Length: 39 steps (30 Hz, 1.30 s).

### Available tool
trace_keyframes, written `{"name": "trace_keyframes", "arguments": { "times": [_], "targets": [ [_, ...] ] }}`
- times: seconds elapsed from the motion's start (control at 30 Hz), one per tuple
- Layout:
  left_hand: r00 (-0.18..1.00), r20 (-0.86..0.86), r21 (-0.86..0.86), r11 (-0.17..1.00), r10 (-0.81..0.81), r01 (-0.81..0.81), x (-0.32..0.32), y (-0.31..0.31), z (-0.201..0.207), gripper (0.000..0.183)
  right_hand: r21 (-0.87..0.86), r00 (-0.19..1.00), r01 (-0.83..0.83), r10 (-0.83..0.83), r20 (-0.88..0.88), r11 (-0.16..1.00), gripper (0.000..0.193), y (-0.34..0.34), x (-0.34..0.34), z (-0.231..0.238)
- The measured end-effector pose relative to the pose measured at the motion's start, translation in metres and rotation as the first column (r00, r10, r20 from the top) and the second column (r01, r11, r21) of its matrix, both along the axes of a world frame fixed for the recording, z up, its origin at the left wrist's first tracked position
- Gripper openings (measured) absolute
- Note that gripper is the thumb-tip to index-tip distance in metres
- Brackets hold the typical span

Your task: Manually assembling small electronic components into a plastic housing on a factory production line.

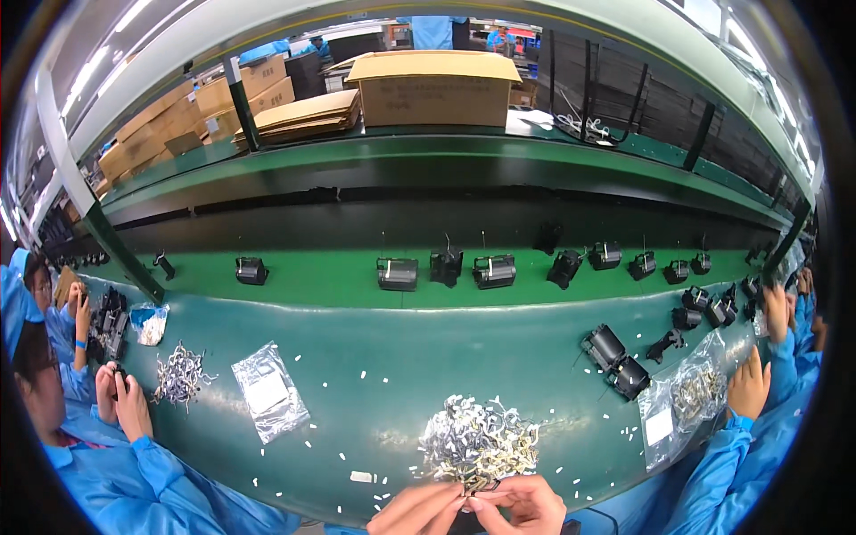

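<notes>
At the near edge of the green table, my left hand (417, 510) and my right hand (524, 506) meet with fingertips pinched together. Between them is a small dark piece (486, 488), mostly hidden by the fingers, so its kind cannot be made out. Just beyond the fingertips lies a heap of short black, white and yellowish wire pieces (477, 437). Small white bits are scattered on the tabletop around the heap, and a larger white piece (361, 477) lies left of it.
A clear plastic bag (270, 392) lies left; another bag (685, 401) with wire pieces lies right, beside black housings (615, 361). More black housings (397, 274) stand along the green strip behind. Co-workers' hands (125, 401) (749, 385) flank me. A cardboard box (434, 94) stands beyond.
</notes>
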<state>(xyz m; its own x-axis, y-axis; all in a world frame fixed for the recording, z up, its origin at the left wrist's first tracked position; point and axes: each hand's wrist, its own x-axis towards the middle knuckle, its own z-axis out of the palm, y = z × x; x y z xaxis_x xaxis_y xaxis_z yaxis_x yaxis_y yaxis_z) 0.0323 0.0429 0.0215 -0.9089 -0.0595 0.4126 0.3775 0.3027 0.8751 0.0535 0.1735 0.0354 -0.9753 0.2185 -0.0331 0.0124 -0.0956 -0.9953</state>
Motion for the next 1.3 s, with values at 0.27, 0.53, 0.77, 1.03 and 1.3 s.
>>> {"name": "trace_keyframes", "arguments": {
  "times": [0.27,0.53,0.77,1.03,1.3],
  "targets": [
    [0.998,0.063,-0.064,0.998,0.004,0.0,-0.005,-0.002,0.0,0.008,0.177,0.994,-0.02,0.038,-0.099,0.984,0.023,0.009,-0.006,-0.012],
    [0.951,0.12,-0.011,0.958,-0.284,0.287,-0.021,-0.014,0.003,0.029,-0.247,0.99,-0.118,0.133,0.045,0.962,0.026,0.028,-0.011,-0.027],
    [0.934,0.145,0.08,0.944,-0.328,0.319,-0.015,-0.028,-0.021,0.031,-0.226,0.963,-0.186,0.223,0.15,0.956,0.033,0.013,-0.014,-0.024],
    [0.937,0.301,0.135,0.981,-0.177,0.142,-0.019,-0.011,0.017,0.014,0.661,0.92,0.014,0.25,-0.302,0.75,0.022,0.019,-0.024,0.011],
    [0.938,0.304,0.035,0.986,-0.168,0.165,-0.026,-0.013,0.014,0.013,0.702,0.919,0.02,0.265,-0.294,0.711,0.019,0.016,-0.034,0.008]
  ]
}}
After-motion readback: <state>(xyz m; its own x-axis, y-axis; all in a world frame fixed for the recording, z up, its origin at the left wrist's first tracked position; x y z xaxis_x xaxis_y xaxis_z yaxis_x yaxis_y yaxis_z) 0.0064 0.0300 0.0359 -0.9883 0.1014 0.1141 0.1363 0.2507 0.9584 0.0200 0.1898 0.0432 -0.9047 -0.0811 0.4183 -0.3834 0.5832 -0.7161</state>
